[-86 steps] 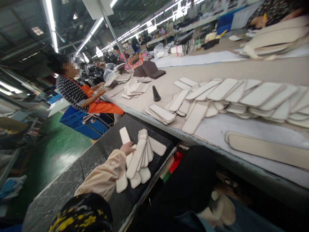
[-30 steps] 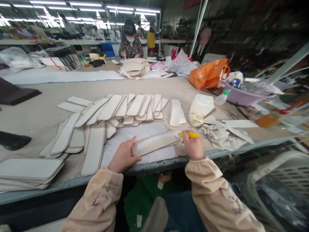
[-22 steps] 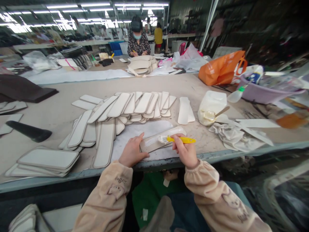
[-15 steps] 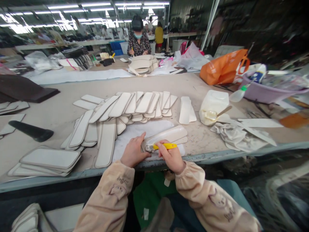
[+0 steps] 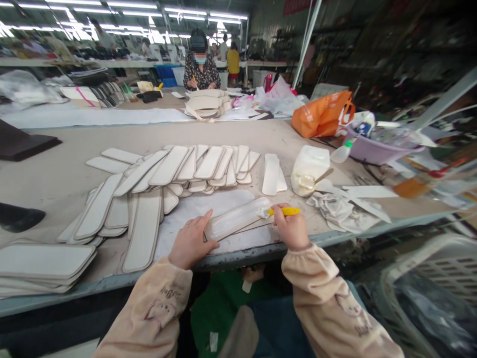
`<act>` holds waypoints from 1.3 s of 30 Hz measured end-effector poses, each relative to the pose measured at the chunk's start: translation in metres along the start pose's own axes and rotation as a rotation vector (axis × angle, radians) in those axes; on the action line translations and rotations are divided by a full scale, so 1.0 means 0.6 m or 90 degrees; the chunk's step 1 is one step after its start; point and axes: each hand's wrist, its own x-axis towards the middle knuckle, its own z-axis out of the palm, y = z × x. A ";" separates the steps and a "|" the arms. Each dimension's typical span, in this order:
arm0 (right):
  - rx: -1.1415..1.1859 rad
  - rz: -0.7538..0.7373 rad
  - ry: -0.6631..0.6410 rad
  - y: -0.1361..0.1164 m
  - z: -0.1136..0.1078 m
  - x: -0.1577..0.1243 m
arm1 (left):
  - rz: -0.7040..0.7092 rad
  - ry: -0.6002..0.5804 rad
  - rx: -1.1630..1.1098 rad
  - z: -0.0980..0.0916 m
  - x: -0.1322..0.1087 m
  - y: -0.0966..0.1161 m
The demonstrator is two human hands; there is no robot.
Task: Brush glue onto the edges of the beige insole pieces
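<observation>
My right hand is closed round the yellow handle of a brush. White paste coats the bristles, which touch the right end of a long pale panel with a wet, streaky surface. At that panel's left end lies my left hand, thumb and fingers apart, pressing on its edge. Under the panel is a white sheet. Many pale rounded panels are spread in an overlapping row behind and left of my hands. A cut-open white jug holds cream paste and a stick.
A stack of panels sits at the near left edge. On the right are a crumpled cloth, an orange bag and a purple basin. Across the table a person holds a yellow tool. Two pale strips lie beside the jug.
My right hand has moved the brush along the panel from its left end to its right end. My left hand stays at the left end. The whole view has shifted rightward.
</observation>
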 end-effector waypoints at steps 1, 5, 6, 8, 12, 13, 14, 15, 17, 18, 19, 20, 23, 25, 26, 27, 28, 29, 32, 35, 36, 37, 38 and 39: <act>-0.025 -0.005 0.023 0.006 -0.005 0.003 | 0.003 0.001 0.000 0.001 0.000 0.000; -0.079 -0.049 0.095 0.022 -0.013 0.006 | 0.008 0.010 -0.010 0.005 0.000 -0.004; -0.096 -0.064 0.102 0.023 -0.011 0.004 | 0.005 0.013 -0.014 0.005 0.000 -0.005; -0.146 -0.101 0.103 0.021 -0.003 -0.002 | -0.006 0.017 -0.025 0.006 0.000 -0.006; -0.171 -0.211 0.057 -0.007 0.026 -0.032 | -0.033 0.010 -0.045 0.004 0.000 -0.003; -0.136 -0.236 0.030 -0.019 0.035 -0.041 | -0.038 0.010 -0.048 0.003 -0.001 -0.002; -0.085 -0.255 -0.002 -0.032 0.043 -0.051 | -0.043 0.012 -0.051 0.003 -0.001 -0.001; -0.026 -0.264 -0.037 -0.044 0.051 -0.060 | -0.048 0.015 -0.053 0.003 -0.001 -0.001; 0.095 -0.250 -0.093 -0.064 0.064 -0.073 | -0.055 0.021 -0.055 0.004 -0.003 -0.001; 0.146 -0.226 -0.105 -0.071 0.068 -0.076 | -0.056 0.023 -0.058 0.005 -0.003 -0.001; 0.189 -0.194 -0.105 -0.075 0.072 -0.076 | -0.055 0.026 -0.060 0.006 -0.004 -0.002; 0.224 -0.160 -0.099 -0.076 0.074 -0.075 | -0.052 0.027 -0.063 0.007 -0.004 -0.003; 0.296 -0.078 -0.093 -0.076 0.083 -0.069 | -0.044 0.030 -0.071 0.009 -0.004 -0.006; 0.329 -0.051 -0.130 -0.079 0.092 -0.070 | -0.045 0.031 -0.072 0.010 -0.003 -0.007; 0.340 -0.044 -0.155 -0.083 0.097 -0.073 | -0.045 0.033 -0.072 0.010 -0.003 -0.007; 0.348 -0.041 -0.181 -0.087 0.102 -0.077 | -0.045 0.035 -0.073 0.010 -0.003 -0.007; 0.354 -0.040 -0.205 -0.092 0.107 -0.082 | -0.044 0.036 -0.073 0.010 -0.003 -0.006; 0.356 -0.041 -0.226 -0.097 0.112 -0.085 | -0.042 0.036 -0.074 0.010 -0.004 -0.006; 0.337 -0.052 -0.245 -0.101 0.120 -0.087 | -0.037 0.033 -0.069 0.010 -0.005 -0.007; 0.283 -0.055 -0.177 -0.093 0.112 -0.076 | -0.038 0.028 -0.058 0.010 -0.004 -0.006; 0.268 -0.054 -0.151 -0.089 0.107 -0.072 | -0.039 0.027 -0.055 0.009 -0.003 -0.006; 0.262 -0.053 -0.131 -0.087 0.103 -0.070 | -0.040 0.027 -0.054 0.009 -0.003 -0.005; 0.266 -0.052 -0.124 -0.086 0.100 -0.071 | -0.042 0.027 -0.052 0.008 -0.002 -0.004; 0.278 -0.054 -0.130 -0.086 0.099 -0.073 | -0.042 0.027 -0.051 0.007 -0.002 -0.003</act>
